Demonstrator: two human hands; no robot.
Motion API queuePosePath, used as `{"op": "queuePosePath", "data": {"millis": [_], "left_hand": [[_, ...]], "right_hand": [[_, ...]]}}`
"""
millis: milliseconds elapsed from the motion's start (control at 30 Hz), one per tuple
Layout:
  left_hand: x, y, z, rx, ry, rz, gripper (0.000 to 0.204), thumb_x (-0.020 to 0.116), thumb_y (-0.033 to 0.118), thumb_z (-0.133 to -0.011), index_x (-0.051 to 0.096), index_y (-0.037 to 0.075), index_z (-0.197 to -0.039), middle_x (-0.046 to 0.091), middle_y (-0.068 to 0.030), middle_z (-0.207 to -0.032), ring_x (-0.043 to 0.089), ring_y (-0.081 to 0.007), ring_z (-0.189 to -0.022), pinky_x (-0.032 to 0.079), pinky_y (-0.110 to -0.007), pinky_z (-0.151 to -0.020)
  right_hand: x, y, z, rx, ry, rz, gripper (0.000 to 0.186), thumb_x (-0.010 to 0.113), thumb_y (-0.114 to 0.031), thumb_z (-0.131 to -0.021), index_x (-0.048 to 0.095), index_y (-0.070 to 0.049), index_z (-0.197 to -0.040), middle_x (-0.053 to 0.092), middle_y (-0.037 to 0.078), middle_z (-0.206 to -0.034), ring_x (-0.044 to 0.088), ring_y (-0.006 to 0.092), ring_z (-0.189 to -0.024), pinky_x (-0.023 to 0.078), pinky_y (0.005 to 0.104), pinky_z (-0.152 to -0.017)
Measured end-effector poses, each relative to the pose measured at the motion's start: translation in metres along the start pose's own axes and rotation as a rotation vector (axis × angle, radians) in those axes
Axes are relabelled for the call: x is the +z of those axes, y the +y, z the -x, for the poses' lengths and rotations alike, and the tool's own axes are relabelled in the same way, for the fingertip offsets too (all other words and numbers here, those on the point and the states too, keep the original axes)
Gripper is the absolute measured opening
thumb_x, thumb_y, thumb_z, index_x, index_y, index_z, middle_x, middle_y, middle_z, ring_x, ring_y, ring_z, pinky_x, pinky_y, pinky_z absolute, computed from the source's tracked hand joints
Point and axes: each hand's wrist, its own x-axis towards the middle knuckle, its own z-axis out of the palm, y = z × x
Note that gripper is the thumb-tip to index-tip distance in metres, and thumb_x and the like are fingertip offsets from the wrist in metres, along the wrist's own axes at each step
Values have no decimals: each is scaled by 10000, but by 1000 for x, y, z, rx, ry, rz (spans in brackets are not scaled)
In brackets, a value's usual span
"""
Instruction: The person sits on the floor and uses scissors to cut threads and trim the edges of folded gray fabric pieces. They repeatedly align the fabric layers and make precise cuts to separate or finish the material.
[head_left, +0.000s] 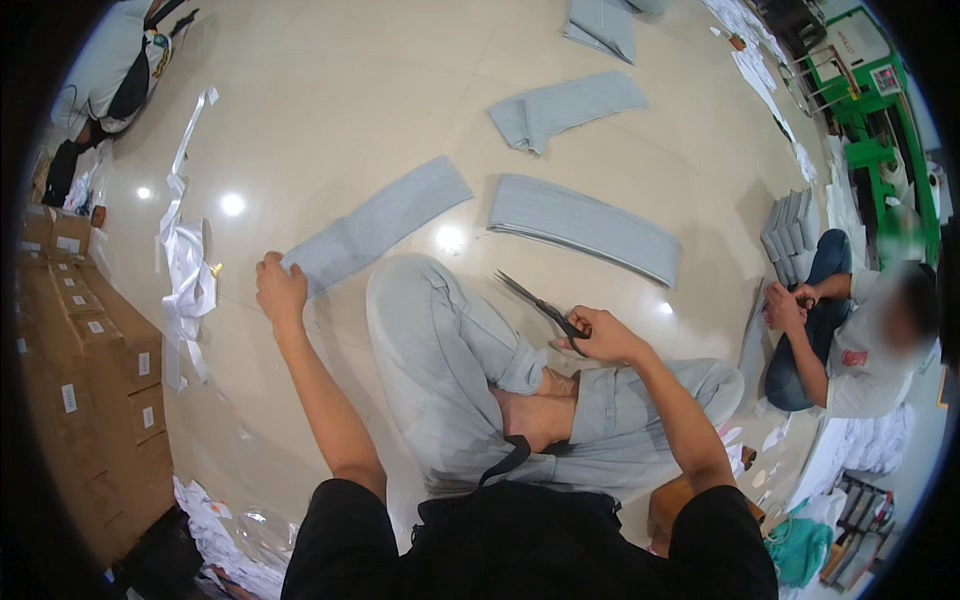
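Note:
My left hand [281, 290] is closed on the near left end of a long grey cloth strip [385, 222], which lies slantwise across the floor. In my right hand [605, 336] is a pair of black-handled scissors [536, 302], held above my crossed legs with the blades pointing away to the upper left. Whether the blades are fully closed is hard to tell. Just beyond the scissors lies a thick folded stack of grey cloth [585, 228]. Farther off rests another folded grey piece [565, 108] with a bent left end.
More folded grey cloth [603, 28] lies at the far edge. White ribbon-like scraps [188, 260] trail along the left, beside stacked cardboard boxes [100, 370]. At right a seated co-worker [850, 330] is near rolled grey bundles [790, 235] and a green machine [880, 150].

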Motion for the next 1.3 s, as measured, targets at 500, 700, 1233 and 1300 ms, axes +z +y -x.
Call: {"op": "queuePosePath", "data": {"millis": [500,700,1233,1300], "left_hand": [[58,-51,86,-41,330,105,414,524,240,-1066,575,-42,-1365,518,-205,-1481,500,-368,-1346,322,-508,-1135],[60,-55,84,-45,323,109,407,527,233,-1062,590,-49,-1349,532,-205,-1467,507,-367,-1335,326,-504,-1133],[55,-75,5,-159,97,234,481,829,325,-861,679,-18,-1163,659,-179,-1100,624,-352,-1046,499,-468,-929],[50,-76,-16,-121,-22,319,435,869,290,-821,699,-5,-1091,668,-172,-1016,646,-336,-969,518,-445,-857]], "right_hand": [[-57,-27,-83,166,-257,-447,394,850,-399,-895,593,-107,-836,561,-23,-650,523,69,-554,419,240,-520],[-61,-8,-62,120,-176,-174,395,885,-364,-862,609,-82,-851,559,-32,-659,524,63,-589,417,243,-551],[-41,-129,-166,-313,180,528,304,695,-273,-961,688,-10,-1111,694,198,-1041,684,394,-982,555,472,-856],[-33,-150,-233,-457,426,517,305,704,-241,-956,666,13,-1121,711,189,-1044,697,395,-954,559,474,-848]]}}
